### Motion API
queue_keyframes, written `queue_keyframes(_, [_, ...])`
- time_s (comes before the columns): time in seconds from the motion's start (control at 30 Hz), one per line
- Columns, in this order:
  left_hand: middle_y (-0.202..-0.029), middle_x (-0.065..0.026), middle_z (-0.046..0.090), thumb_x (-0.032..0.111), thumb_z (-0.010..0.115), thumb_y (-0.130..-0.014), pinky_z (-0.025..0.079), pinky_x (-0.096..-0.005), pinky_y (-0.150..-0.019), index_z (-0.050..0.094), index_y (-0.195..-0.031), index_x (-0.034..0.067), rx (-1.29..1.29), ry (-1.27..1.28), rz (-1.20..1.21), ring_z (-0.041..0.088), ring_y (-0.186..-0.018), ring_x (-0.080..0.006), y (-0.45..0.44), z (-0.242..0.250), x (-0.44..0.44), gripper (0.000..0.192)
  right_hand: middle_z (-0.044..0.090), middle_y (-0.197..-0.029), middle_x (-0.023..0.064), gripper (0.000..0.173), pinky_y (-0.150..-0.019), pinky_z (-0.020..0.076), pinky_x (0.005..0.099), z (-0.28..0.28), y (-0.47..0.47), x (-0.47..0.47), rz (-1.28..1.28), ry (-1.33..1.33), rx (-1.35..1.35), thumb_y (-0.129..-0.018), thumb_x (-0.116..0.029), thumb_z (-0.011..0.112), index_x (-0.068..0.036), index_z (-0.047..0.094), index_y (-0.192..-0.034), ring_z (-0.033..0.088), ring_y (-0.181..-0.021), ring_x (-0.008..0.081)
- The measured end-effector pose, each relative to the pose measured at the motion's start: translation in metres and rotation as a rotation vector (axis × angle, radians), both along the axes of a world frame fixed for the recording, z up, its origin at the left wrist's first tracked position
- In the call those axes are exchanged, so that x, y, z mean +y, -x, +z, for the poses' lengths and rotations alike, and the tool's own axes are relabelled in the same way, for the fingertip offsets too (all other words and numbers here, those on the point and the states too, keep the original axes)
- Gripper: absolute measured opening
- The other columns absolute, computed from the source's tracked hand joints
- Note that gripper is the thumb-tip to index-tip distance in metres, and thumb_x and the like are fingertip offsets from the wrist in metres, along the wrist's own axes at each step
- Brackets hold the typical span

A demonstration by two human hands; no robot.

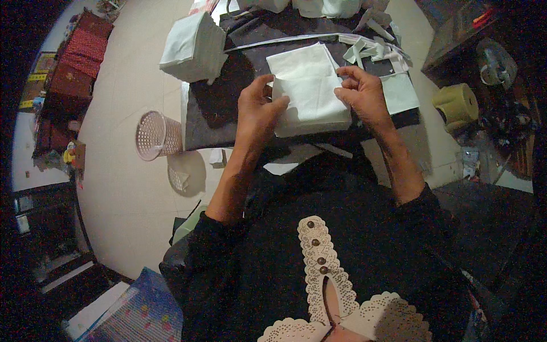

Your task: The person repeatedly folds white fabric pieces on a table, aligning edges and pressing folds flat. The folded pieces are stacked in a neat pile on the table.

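Note:
A folded white sheet (310, 94), cloth or soft paper, lies in front of me on what looks like a thick pile of the same material. Its upper layer is folded across, and a flat part extends beyond the fold. My left hand (260, 109) grips the left edge, thumb on top and fingers partly hidden behind. At the right edge, my right hand (363, 94) pinches the sheet between thumb and curled fingers. A tall stack of white folded sheets (190, 47) stands at the table's far left. The dark cloth-covered table (213, 115) lies beneath.
Loose white strips (372, 49) and a flat pale sheet (399, 94) lie to the right. White bundles (327, 6) sit at the far edge. A perforated plastic basket (158, 134) is left of the table; a yellow-green stool-like object (456, 104) stands right.

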State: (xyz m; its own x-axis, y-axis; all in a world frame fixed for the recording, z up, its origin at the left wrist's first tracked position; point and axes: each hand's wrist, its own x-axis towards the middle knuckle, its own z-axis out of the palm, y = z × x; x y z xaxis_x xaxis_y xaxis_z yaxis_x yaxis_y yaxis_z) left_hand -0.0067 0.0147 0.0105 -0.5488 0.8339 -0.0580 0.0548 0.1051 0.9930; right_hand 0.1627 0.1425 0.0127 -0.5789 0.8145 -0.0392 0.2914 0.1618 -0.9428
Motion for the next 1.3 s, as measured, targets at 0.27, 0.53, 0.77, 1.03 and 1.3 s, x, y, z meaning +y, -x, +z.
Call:
queue_keyframes(0.27, [-0.075, -0.0108, 0.060, 0.002, 0.063, -0.067, 0.047, -0.0266, -0.058, 0.052, -0.109, -0.006, 0.114, 0.064, 0.040, 0.058, -0.066, -0.0150, 0.004, -0.003, 0.003, 0.044, 0.050, -0.067, -0.0033, 0.038, -0.052, 0.0357, 0.0177, -0.002, 0.000, -0.002, -0.034, -0.064, 0.034, -0.071, 0.000, 0.062, 0.005, 0.051, -0.107, 0.044, -0.058, 0.0030])
queue_keyframes(0.53, [-0.096, -0.0139, 0.056, -0.005, 0.061, -0.063, 0.048, -0.0252, -0.060, 0.042, -0.122, -0.003, -0.055, -0.013, -0.043, 0.058, -0.072, -0.0171, -0.006, 0.003, -0.020, 0.062, 0.058, -0.079, 0.0039, 0.051, -0.057, 0.0422, 0.0194, 0.006, -0.014, -0.010, 0.018, 0.138, 0.025, -0.069, -0.003, 0.065, 0.003, 0.047, -0.116, 0.053, -0.067, 0.0071])
queue_keyframes(0.77, [-0.095, -0.0121, 0.055, -0.010, 0.057, -0.058, 0.048, -0.0256, -0.061, 0.041, -0.122, -0.003, -0.029, -0.022, -0.037, 0.058, -0.071, -0.0155, -0.010, 0.000, -0.019, 0.067, 0.059, -0.074, 0.0052, 0.051, -0.054, 0.0467, 0.0227, 0.003, -0.020, -0.012, 0.003, 0.173, 0.077, -0.063, 0.001, 0.065, 0.003, 0.049, -0.112, 0.056, -0.061, 0.0099])
queue_keyframes(1.03, [-0.103, -0.0157, 0.053, -0.003, 0.064, -0.060, 0.048, -0.0304, -0.069, 0.040, -0.123, -0.001, 0.434, -0.027, 0.025, 0.057, -0.084, -0.0223, -0.011, -0.001, -0.018, 0.068, 0.060, -0.080, 0.0078, 0.053, -0.057, 0.0483, 0.0279, 0.002, -0.018, -0.013, -0.039, 0.014, -0.034, -0.066, -0.007, 0.069, 0.002, 0.047, -0.114, 0.058, -0.065, 0.0144])
queue_keyframes(1.3, [-0.129, -0.0239, 0.036, 0.058, 0.064, -0.064, 0.023, -0.0497, -0.100, 0.036, -0.125, -0.004, 1.238, 0.100, -0.223, 0.033, -0.122, -0.0359, -0.032, -0.008, -0.015, 0.091, 0.043, -0.122, 0.0195, 0.078, -0.095, 0.0334, 0.0438, -0.011, -0.005, -0.037, 0.181, -1.005, -0.333, -0.071, -0.051, 0.063, 0.005, 0.040, -0.120, 0.041, -0.114, 0.0349])
